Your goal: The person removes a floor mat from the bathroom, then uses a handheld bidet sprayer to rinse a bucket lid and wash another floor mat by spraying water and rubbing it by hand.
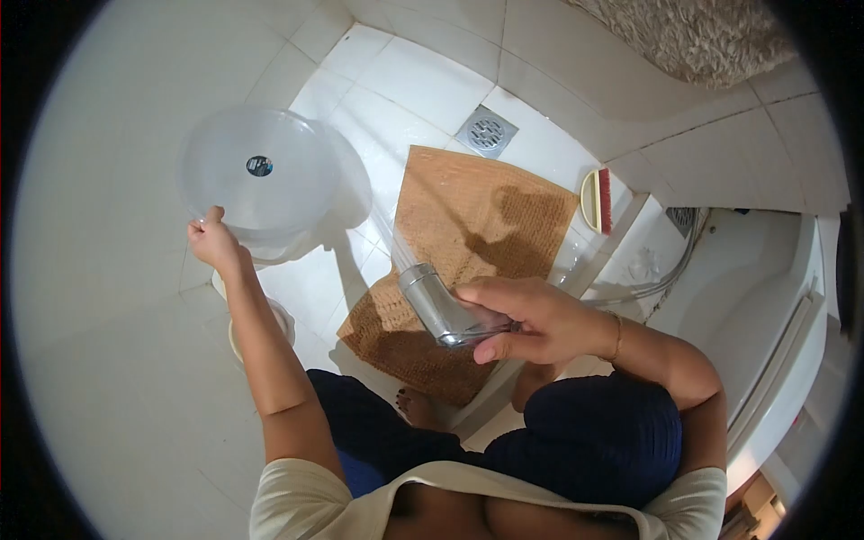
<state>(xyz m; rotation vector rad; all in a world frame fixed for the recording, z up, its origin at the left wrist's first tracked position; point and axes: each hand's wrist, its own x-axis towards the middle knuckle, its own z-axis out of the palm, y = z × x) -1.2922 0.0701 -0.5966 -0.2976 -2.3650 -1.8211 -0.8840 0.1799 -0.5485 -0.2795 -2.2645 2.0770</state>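
Observation:
My left hand (214, 239) pinches the lower edge of a round, translucent plastic lid (292, 184), which has a dark round sticker (259, 166) near its middle. In my right hand (535, 319) is a silver hand shower (438, 306), its head aimed up and left. Thin streams of water (402, 250) leave it toward the white tiles. Fingers and thumb wrap the shower's neck, hiding part of the handle. Below the two hands, a brown-orange textured mat (450, 202) lies over the floor.
A metal floor drain (487, 132) sits beyond the mat. To the right are a red-bristled scrub brush (597, 201), a shower hose (643, 290) and a white tub (747, 297). A pale container (279, 319) stands beneath my left forearm. A shaggy mat (693, 36) hangs at top right.

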